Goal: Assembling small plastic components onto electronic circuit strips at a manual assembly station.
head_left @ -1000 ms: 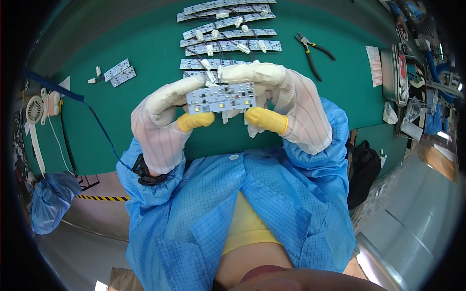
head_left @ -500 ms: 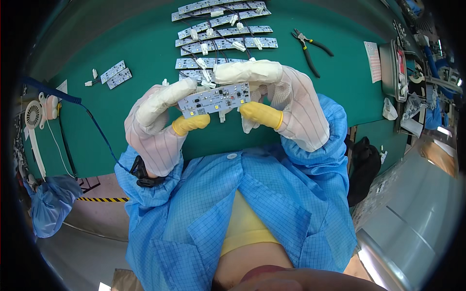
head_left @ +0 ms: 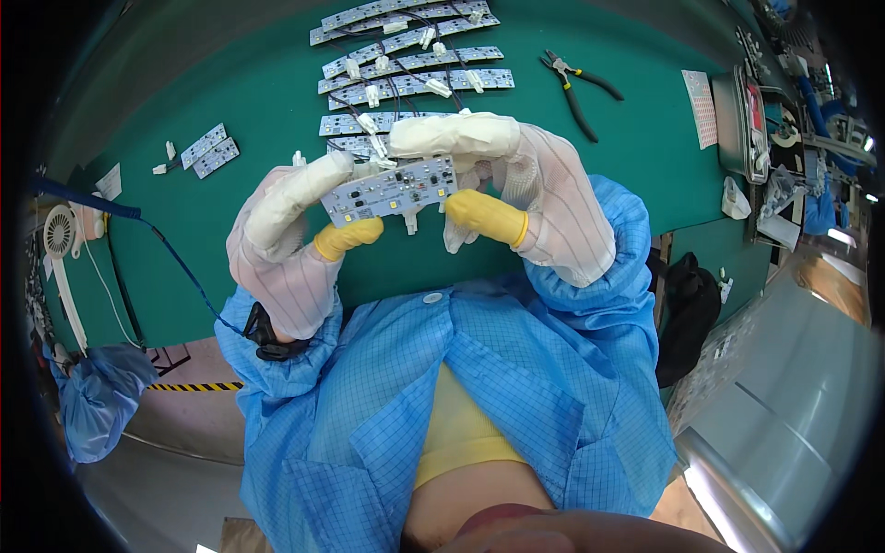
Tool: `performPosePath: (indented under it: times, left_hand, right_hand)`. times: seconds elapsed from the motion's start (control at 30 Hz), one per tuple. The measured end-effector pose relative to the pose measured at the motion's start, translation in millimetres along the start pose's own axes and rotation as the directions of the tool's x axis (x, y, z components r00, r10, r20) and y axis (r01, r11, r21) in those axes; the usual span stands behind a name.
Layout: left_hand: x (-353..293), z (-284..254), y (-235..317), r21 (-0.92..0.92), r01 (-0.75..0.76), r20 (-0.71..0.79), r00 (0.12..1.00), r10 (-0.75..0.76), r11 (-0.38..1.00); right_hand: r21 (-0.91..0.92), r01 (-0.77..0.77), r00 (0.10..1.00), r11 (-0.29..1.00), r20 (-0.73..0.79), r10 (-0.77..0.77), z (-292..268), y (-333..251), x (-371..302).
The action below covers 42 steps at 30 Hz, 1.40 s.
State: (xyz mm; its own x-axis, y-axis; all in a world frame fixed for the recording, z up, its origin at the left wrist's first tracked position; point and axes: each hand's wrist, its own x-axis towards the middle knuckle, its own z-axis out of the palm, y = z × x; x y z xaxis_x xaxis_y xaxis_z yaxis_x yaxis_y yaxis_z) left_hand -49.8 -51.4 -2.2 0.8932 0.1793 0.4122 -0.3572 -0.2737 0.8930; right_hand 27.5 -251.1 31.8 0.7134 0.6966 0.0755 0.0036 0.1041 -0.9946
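Between my two gloved hands is a white LED circuit board (head_left: 391, 190), tilted with its right end higher and its components facing me. My left hand (head_left: 309, 207) pinches the left end, its yellow-capped thumb at the lower edge. My right hand (head_left: 502, 184) grips the right end, with white-covered fingers along the top and the yellow thumb at the lower right corner. A white connector (head_left: 412, 221) hangs below the board. Just beyond my hands lie several wired LED strips (head_left: 419, 89) in rows, joined by dark wires and white plugs; my fingers partly hide the nearest ones.
Diagonal cutters (head_left: 579, 92) with black-and-yellow handles lie at the right on the green mat (head_left: 645, 175). Two small boards (head_left: 210, 150) with white plugs lie at the left. A white fan (head_left: 63, 230) and a blue coiled cord (head_left: 175, 249) are farther left; a metal tray (head_left: 740, 124) stands far right.
The whole scene has shifted slightly left in view. My right thumb has slid a little off the board's face toward its corner; both hands keep hold of the board.
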Motion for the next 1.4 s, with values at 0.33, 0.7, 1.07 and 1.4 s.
performPosePath:
  times: [0.33, 0.7, 1.07, 1.4]
  left_hand:
    - [-5, -14, 3, 0.549, 0.092, 0.059, 0.987, -0.148, 0.831]
    - [6, -13, 0, 0.305, 0.119, 0.070, 0.987, -0.147, 0.945]
    - [69, -129, -63, 0.715, -0.048, -0.109, 0.978, 0.179, 0.697]
    - [69, -149, -84, 0.730, -0.231, 0.426, 0.890, -0.164, 0.643]
  right_hand:
    - [0.219, -0.365, 0.929, 0.905, 0.148, 0.339, -4, 7, 3]
    - [0.416, -0.362, 0.921, 0.834, 0.296, 0.253, -10, 31, 13]
    - [0.365, -0.041, 0.995, 0.930, -0.068, 0.071, -12, 21, 16]
    - [0.456, -0.205, 0.973, 0.866, 0.000, 0.230, -27, 19, 26]
